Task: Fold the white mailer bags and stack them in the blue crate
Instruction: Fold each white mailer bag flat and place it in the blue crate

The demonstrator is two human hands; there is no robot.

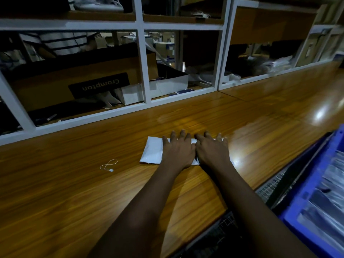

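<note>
Our two forearms [149, 202] reach out from the bottom edge over the wooden table [74, 183], which fills most of the view; behind it stands a white-framed shelving unit [145, 71] with cardboard boxes in it; at our right, just beside the table's near edge, sits the blue crate [307, 190], and the pale layers inside it are too blurred to name, though we take them for bags already stacked; the white mailer bag [151, 151] lies flat on the table ahead of us, well apart from the crate and already a compact rectangle; our left hand [177, 151] and right hand [212, 151] rest on it side by side, touching, fingers straight and spread, palms down, gripping nothing; we judge this the creasing step, a fold being pressed flat; next we must either fold once more or pinch an edge, lift the bag without letting it spring open, and carry it right into the crate; a small looped string tag [108, 165] lies to the left, apart from the bag.
</note>
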